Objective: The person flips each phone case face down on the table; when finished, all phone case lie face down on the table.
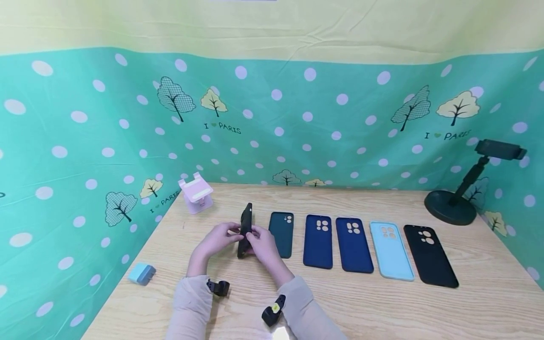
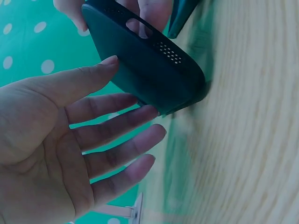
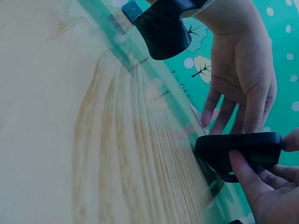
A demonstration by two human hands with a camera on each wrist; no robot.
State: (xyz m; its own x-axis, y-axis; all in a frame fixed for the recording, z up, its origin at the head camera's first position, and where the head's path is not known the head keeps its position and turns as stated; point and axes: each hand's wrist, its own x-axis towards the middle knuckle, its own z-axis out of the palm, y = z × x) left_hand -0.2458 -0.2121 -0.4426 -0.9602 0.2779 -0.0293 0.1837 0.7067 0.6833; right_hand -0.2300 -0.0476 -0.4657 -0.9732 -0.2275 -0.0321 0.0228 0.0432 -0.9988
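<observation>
A dark phone case (image 1: 246, 219) stands on its long edge, tilted, above the left-middle of the table. My right hand (image 1: 264, 245) grips it, the thumb on one face and fingers on the other side. Skin shows through the slot in its end, beside a grid of small holes (image 2: 170, 52). My left hand (image 1: 218, 238) is at the other side, fingers nearly straight and spread, palm bare. In the left wrist view its thumb tip (image 2: 112, 60) is at the case's outer face, with two fingertips right at the edge.
Several phone cases lie in a row rightward: dark teal (image 1: 281, 243), two navy (image 1: 318, 249), light blue (image 1: 392, 257) and black (image 1: 429, 259). A pink phone stand (image 1: 197, 194) is at back left, a blue-grey charger (image 1: 142, 274) at front left, and a black stand (image 1: 452, 205) at back right.
</observation>
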